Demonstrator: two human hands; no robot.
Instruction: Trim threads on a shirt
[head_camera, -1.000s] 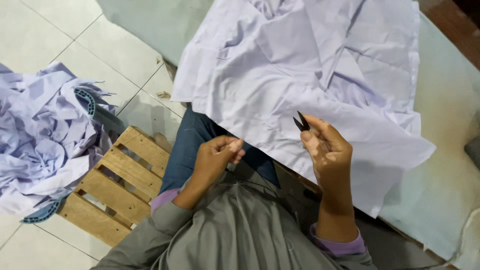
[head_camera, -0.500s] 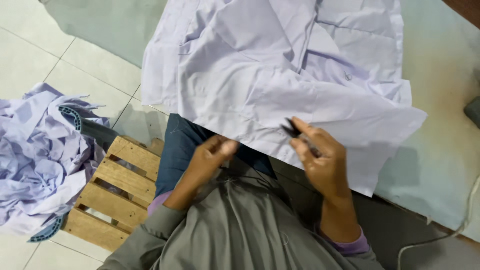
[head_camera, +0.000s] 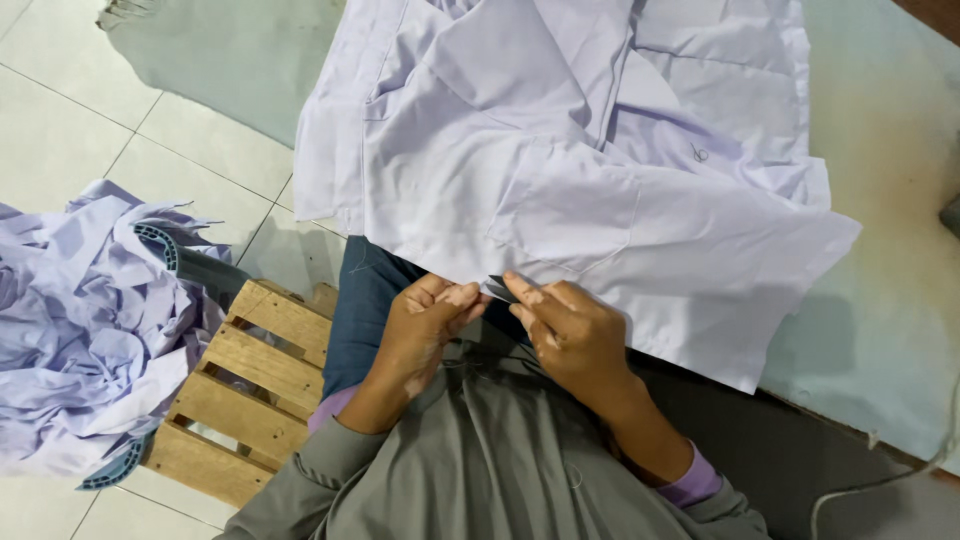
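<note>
A pale lilac shirt (head_camera: 600, 170) with a chest pocket lies spread over a light green table (head_camera: 880, 300), its lower edge hanging toward my lap. My right hand (head_camera: 570, 335) pinches a small dark tool (head_camera: 497, 289), probably thread snips, right at the shirt's hem. My left hand (head_camera: 425, 320) is curled beside it, fingertips meeting the hem next to the tool. The two hands almost touch. Whether the left fingers grip cloth or a thread is too small to tell.
A heap of lilac shirts (head_camera: 80, 320) fills a basket (head_camera: 150, 245) on the tiled floor at left. A wooden pallet (head_camera: 250, 390) sits beside my legs. A white cord (head_camera: 880, 480) trails at the lower right. A dark object (head_camera: 950, 215) shows at the right edge.
The view has shifted, so the shirt now sits more centred. My hands have come together at the hem, the right one lowering the dark tool toward the left fingers.
</note>
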